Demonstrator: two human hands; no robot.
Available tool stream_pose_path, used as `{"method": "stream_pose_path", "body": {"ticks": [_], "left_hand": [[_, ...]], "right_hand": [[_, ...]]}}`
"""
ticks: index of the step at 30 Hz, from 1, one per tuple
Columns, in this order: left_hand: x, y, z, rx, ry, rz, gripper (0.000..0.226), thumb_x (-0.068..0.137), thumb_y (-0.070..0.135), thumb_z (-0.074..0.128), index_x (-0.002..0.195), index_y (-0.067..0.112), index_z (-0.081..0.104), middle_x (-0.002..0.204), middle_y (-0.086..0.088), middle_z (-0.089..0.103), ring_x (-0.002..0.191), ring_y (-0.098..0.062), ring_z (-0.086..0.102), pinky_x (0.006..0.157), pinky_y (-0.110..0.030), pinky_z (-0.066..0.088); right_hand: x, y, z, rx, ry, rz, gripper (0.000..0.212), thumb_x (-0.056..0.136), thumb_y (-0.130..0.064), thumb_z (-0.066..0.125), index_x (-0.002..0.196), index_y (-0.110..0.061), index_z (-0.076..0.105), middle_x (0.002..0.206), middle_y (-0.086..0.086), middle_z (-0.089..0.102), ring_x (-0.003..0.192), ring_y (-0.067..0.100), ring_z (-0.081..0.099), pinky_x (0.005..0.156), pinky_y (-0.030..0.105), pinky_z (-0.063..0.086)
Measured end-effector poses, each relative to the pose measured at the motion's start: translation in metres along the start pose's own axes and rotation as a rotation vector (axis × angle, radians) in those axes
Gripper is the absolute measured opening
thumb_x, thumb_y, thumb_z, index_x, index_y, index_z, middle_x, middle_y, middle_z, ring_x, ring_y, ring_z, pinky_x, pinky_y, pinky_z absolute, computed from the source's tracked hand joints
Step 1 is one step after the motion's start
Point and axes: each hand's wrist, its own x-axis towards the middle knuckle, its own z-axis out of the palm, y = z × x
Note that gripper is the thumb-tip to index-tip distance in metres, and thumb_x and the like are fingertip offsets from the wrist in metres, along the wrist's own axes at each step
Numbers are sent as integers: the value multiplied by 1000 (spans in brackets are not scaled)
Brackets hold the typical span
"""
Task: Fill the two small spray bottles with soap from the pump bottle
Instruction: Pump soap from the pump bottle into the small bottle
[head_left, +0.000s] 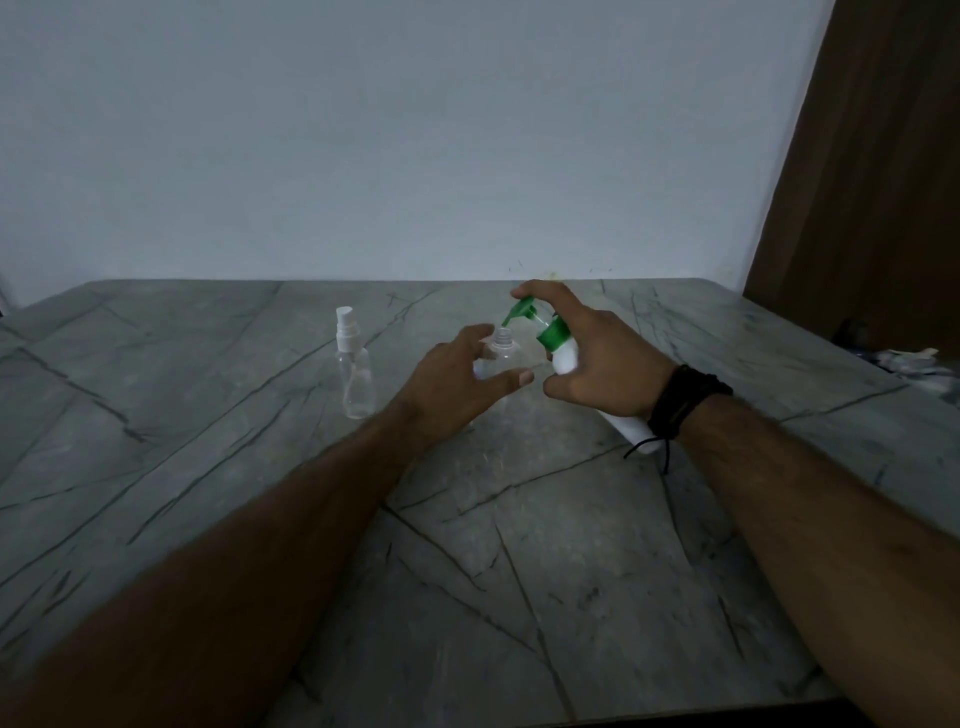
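The grey veined stone table (519, 545) stretches out under my forearms, with a pale wall behind it and a brown wooden panel (872, 182) off to the right of it. On the table, my right hand (597, 358) is wrapped round the white pump bottle with a green collar and pump head (563, 356), which I hold tilted, its base low toward my wrist; my forefinger lies over the top of the pump, and the green spout points down at the open threaded neck of the uncapped clear plastic spray bottle (501, 348). My left hand (462, 384) curls its fingers and thumb round that clear bottle, which stands on the table just left of the pump bottle. Farther left on the table, apart from both hands, the second clear spray bottle with its white sprayer cap on (353, 364) stands upright. A black corded band (685, 400) circles my right wrist.
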Motion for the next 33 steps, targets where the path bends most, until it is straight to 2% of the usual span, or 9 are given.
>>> {"method": "stream_pose_path", "body": {"ticks": [3,6,10,14,19,22,25,28,33], "left_hand": [[3,-2,2,-12,-14,6,61,82,62,61,129,24,52,121,7,62,99,-7,57,67,-13,37],[3,-2,3,-17,-13,15,52,85,59,61,124,24,56,112,10,62,93,-6,56,67,-13,38],[0,-4,2,-36,-2,50,44,85,57,61,119,28,57,103,16,60,87,1,55,70,-14,41],[0,-6,2,-47,-5,32,34,84,59,61,110,38,52,98,21,58,88,4,55,69,-15,41],[2,-5,6,-52,-15,20,56,82,61,62,127,28,53,106,20,55,91,1,55,65,-10,35],[3,-7,8,-26,-9,1,58,82,62,62,127,27,54,109,18,55,79,10,48,62,-8,30],[5,-8,8,-34,-17,-8,59,81,63,61,127,26,55,113,16,57,77,14,45,62,-8,29],[4,-8,8,-37,-29,8,56,82,62,61,126,28,55,105,21,54,78,17,46,62,-6,30],[3,-8,7,-52,-47,9,54,84,60,61,127,29,53,103,21,54,78,17,47,63,-6,30]], "right_hand": [[2,2,0,-36,-28,8,86,71,-11,70,142,-41,31,93,9,68,63,17,61,59,35,51],[4,3,1,-72,-80,32,88,73,-9,71,144,-40,29,90,11,67,67,24,62,61,42,53],[8,5,3,-79,-121,16,97,73,-9,72,150,-40,23,94,-3,66,67,17,62,58,31,52],[8,5,4,-64,-95,41,91,72,-7,71,144,-42,28,98,8,67,72,25,64,63,43,56],[8,5,5,-10,-14,41,69,70,-7,73,126,-31,41,89,6,66,63,13,60,57,37,51],[6,3,5,-23,-40,30,76,71,-8,73,134,-31,39,98,2,67,72,17,64,64,37,55],[5,1,2,-30,-107,39,92,71,-7,75,145,-38,30,103,-1,66,76,18,64,68,37,56],[2,3,-5,-45,-184,73,106,70,-9,77,150,-45,19,109,9,67,81,27,66,71,43,57],[-1,1,-5,-36,-144,87,99,69,-8,75,146,-48,26,97,12,69,69,27,64,63,44,55]]}}
